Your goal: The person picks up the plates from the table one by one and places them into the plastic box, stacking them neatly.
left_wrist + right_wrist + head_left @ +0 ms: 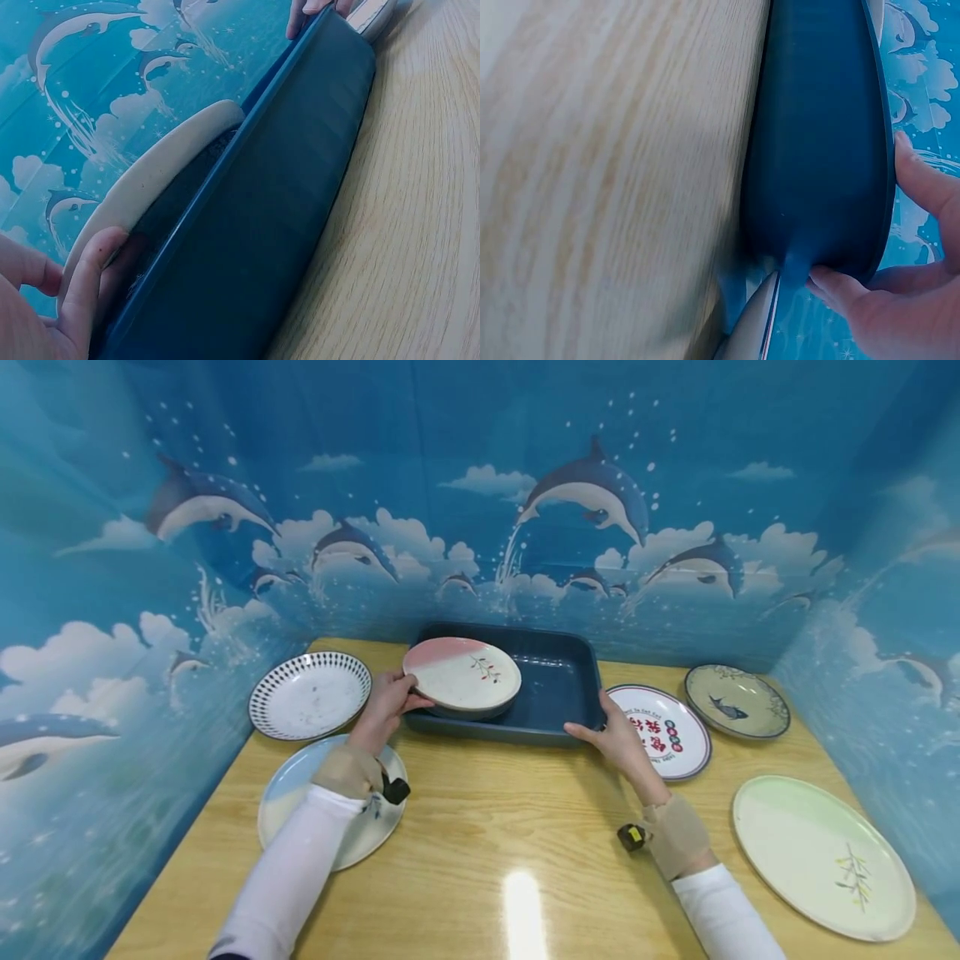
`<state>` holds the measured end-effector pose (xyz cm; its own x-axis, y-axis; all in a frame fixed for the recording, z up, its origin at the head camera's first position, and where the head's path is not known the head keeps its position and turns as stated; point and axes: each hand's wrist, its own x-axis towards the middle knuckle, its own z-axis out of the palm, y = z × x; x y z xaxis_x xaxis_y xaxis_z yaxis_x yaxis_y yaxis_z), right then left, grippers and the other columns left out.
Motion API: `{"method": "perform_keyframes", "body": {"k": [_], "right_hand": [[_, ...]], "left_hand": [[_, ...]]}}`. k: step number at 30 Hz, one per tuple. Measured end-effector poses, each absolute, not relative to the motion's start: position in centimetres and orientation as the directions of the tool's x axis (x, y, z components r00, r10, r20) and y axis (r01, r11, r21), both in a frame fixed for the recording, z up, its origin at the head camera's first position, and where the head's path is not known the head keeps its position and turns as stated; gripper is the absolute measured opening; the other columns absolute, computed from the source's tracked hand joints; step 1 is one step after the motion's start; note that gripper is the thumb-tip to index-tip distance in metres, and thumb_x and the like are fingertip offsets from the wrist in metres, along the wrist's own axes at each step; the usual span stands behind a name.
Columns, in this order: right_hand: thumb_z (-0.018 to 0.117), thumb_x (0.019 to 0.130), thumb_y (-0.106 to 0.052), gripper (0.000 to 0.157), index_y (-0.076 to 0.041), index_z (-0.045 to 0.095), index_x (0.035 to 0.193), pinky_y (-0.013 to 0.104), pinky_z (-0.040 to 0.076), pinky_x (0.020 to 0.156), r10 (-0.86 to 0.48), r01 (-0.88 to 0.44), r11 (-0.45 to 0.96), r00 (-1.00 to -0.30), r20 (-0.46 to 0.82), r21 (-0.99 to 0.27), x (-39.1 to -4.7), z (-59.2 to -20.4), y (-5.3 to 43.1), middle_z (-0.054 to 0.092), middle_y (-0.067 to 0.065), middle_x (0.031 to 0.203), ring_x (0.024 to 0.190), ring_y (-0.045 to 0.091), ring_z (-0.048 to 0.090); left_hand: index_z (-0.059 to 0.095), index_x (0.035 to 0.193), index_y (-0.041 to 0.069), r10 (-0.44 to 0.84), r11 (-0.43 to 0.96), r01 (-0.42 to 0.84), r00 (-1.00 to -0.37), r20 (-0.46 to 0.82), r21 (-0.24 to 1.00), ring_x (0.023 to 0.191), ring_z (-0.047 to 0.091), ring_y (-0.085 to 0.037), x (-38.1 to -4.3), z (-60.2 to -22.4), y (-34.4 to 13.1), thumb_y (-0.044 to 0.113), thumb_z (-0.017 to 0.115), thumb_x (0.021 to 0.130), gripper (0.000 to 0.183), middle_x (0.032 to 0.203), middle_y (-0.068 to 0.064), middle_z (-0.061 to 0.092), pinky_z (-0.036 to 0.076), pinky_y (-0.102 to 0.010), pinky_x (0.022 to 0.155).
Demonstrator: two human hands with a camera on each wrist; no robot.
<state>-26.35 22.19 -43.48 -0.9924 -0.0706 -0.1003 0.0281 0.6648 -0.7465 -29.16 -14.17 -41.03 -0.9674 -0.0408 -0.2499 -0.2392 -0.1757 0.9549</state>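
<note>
Head view: left hand [386, 708] pinching pink-white plate [465, 675] at left rim, over left part of dark tray [558, 681]; right hand [621, 737] gripping tray's right end. One-sided hold slipping — plate could be dropping, chipping on tray wall. Tray shifting right could be knocking lettered plate [663, 731] just beside. Counting: two hands, one tray, six plates [310, 696] — one held, two at left, three at right.
</note>
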Motion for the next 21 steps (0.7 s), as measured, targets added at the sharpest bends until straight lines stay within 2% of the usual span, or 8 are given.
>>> {"method": "perform_keyframes", "body": {"k": [4,10,17,21], "right_hand": [[0.072,0.096,-0.036,0.102,0.004,0.003,0.160,0.057,0.017,0.123,-0.077,0.015,0.666,-0.993,-0.089,-0.746,-26.30,-43.55,22.19,0.006,0.027,0.166,0.152,0.044,0.010],[0.072,0.095,-0.037,0.103,0.004,0.005,0.160,0.057,0.018,0.122,-0.084,0.000,0.661,-0.994,-0.074,-0.750,-26.27,-43.73,22.16,0.007,0.027,0.166,0.152,0.044,0.011],[0.072,0.096,-0.037,0.101,0.003,0.004,0.160,0.057,0.017,0.123,-0.078,0.007,0.670,-0.994,-0.079,-0.742,-26.35,-43.83,22.34,0.006,0.026,0.166,0.153,0.044,0.010],[0.071,0.096,-0.037,0.102,0.002,0.003,0.161,0.057,0.017,0.123,-0.073,0.014,0.672,-0.994,-0.084,-0.741,-26.32,-43.91,22.47,0.006,0.025,0.167,0.153,0.043,0.010]], "left_hand": [[0.039,0.151,-0.007,-0.044,-0.166,-0.250,-0.964,-0.261,0.954,0.053,0.065,-0.009,-29.22,-41.08,-14.16,0.001,0.038,0.103,0.049,0.092,-0.013,0.064,0.059,-0.021,0.062],[0.043,0.148,-0.009,-0.052,-0.165,-0.251,-0.964,-0.263,0.954,0.053,0.066,-0.010,-29.43,-41.32,-14.16,-0.001,0.038,0.102,0.047,0.080,-0.011,0.065,0.060,-0.023,0.062],[0.045,0.147,-0.008,-0.058,-0.146,-0.256,-0.962,-0.267,0.956,0.053,0.066,-0.011,-29.52,-41.25,-14.07,0.000,0.039,0.102,0.046,0.085,-0.014,0.063,0.060,-0.024,0.063],[0.046,0.144,-0.010,-0.050,-0.128,-0.263,-0.961,-0.271,0.956,0.053,0.066,-0.010,-29.58,-41.14,-13.94,0.000,0.038,0.102,0.045,0.078,-0.011,0.063,0.060,-0.023,0.062]]}}
